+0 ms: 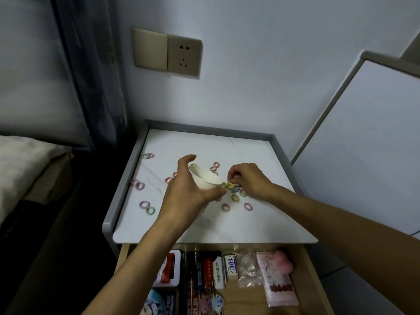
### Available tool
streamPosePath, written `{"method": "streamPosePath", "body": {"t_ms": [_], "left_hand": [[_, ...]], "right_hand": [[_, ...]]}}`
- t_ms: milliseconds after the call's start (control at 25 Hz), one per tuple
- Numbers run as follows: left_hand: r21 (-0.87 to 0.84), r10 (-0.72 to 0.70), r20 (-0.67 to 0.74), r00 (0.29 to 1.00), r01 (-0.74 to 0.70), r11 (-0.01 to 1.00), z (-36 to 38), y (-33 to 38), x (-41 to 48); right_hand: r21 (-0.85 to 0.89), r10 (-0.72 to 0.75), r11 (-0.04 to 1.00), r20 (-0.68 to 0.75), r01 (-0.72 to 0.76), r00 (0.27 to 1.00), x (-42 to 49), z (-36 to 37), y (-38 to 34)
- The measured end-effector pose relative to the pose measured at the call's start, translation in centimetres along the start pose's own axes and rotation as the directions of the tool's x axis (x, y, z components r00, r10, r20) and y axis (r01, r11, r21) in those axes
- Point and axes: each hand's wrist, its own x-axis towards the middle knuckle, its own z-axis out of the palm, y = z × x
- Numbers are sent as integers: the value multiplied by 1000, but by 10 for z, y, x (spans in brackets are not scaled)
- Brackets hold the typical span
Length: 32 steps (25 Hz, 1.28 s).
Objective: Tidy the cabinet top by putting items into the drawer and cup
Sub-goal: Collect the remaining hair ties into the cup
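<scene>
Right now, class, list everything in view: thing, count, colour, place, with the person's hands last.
cup: one, white, tilted above the cabinet top.
hair ties: over a dozen, pastel pink, green, yellow, scattered on the cabinet top.
cabinet top: one, white with grey rim, by the wall.
drawer: one, wooden, open below, holding boxes and packets.
socket: one, bronze, on the wall.
switch: one, bronze, beside the socket.
left hand: one, grips the cup.
right hand: one, pinches hair ties beside the cup's rim.
</scene>
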Motion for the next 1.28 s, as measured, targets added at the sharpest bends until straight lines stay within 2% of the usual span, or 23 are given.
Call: {"method": "streamPosePath", "body": {"t_ms": [120, 240, 440, 560, 680, 800, 880, 960, 1040, 1120, 1160, 1280], "left_hand": [[17, 9, -8, 1000, -9, 1000, 2, 0, 0], [31, 23, -9, 1000, -23, 999, 0, 0, 0], [37, 21, 0, 1000, -21, 999, 5, -5, -2], [41, 22, 22, 1000, -23, 999, 12, -8, -2], [19, 35, 51, 998, -36, 999, 19, -4, -4], [16, 63, 89, 994, -65, 998, 19, -1, -7], [9, 61, 100, 993, -62, 998, 15, -1, -9], [-1, 63, 91, 994, -63, 998, 9, 0, -12], [-11, 67, 64, 996, -66, 998, 4, 0, -13], [-25, 60, 15, 998, -60, 998, -1, 2, -15], [-33, 54, -15, 998, -55, 998, -3, 3, -15], [-97, 34, -76, 997, -41, 994, -10, 5, -17]], "right_hand": [[-58, 44, 997, 51, -41, 998, 5, 2, -1], [-40, 53, 998, 48, -51, 997, 5, -4, -4], [195, 86, 978, -49, -75, 995, 0, -30, -20], [354, 23, 935, -35, -10, 999, -9, -45, -40], [427, -120, 900, 53, 86, 991, -31, -54, -68], [281, -250, 940, 183, 193, 951, -54, -48, -92], [165, -293, 951, 192, 263, 937, -62, -44, -99], [202, -294, 944, 155, 262, 943, -68, -47, -104], [313, -285, 918, 100, 242, 953, -70, -55, -106], [364, -241, 906, 18, 218, 970, -68, -63, -101], [334, -194, 922, -34, 194, 980, -64, -66, -95], [92, 22, 996, -94, -13, 995, -50, -61, -56]]}}
